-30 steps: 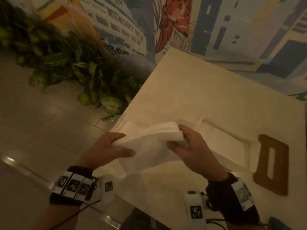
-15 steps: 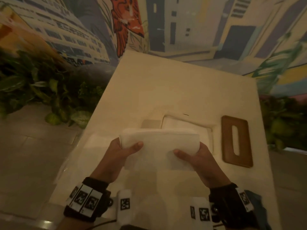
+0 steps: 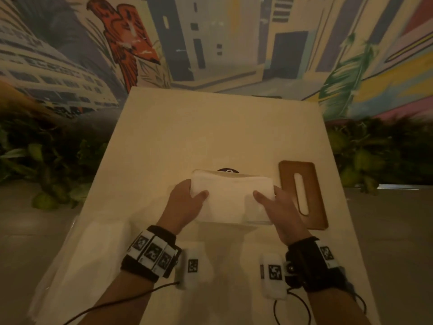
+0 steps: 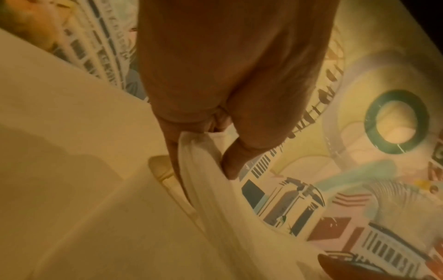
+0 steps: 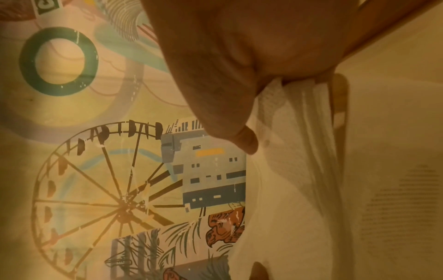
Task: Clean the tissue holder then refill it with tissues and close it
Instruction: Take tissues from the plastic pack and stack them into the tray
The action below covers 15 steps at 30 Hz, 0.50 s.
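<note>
Left hand (image 3: 185, 205) & right hand (image 3: 278, 207) grip soft white tissue stack (image 3: 230, 198) ends, beside slotted wood lid (image 3: 302, 193).

Surface: pale cream rectangular table top (image 3: 210, 127), far edge against a painted mural wall.
Right side: brown wooden oblong lid with a slot (image 3: 302, 193), lying flat.
Near-left corner: white tissue pack in clear wrap (image 3: 89, 249), lying flat.

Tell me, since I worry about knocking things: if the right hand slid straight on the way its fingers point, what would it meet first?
Probably nothing but bare table; the right hand passes beside the wooden lid.
</note>
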Tool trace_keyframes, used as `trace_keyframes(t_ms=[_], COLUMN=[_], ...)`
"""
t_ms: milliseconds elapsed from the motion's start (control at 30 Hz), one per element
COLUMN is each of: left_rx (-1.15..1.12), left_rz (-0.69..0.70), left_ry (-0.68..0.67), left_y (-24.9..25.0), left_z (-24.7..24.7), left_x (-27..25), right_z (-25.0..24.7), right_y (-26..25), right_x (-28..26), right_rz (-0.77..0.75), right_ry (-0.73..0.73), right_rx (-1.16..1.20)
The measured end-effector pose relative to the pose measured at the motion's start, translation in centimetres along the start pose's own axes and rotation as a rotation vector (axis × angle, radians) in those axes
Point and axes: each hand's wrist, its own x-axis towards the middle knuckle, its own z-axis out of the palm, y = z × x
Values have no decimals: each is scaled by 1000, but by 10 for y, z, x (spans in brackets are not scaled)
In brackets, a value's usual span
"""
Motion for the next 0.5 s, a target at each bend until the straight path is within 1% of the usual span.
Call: trace_keyframes(t_ms=[67, 233, 300, 367, 433, 500], left_rx=[83, 131, 151, 207, 276, 299], left_rz=[-12, -28, -23, 14, 92, 131], left_ry=[27, 60, 89, 103, 105, 112], left_y=[2, 5, 7, 8, 6, 4], left_z=[9, 21, 21, 20, 21, 23], left_x=[8, 17, 18, 18, 18, 16], right_z=[1, 7, 11, 16, 19, 19], right_y=[3, 8, 9, 10, 11, 9], right_x=[7, 16, 17, 17, 15, 12], right_rz=[8, -1, -18, -50, -86, -93], right_ry=[20, 92, 97, 83, 56, 40], right_rx=[-10, -98, -141, -206, -276, -342])
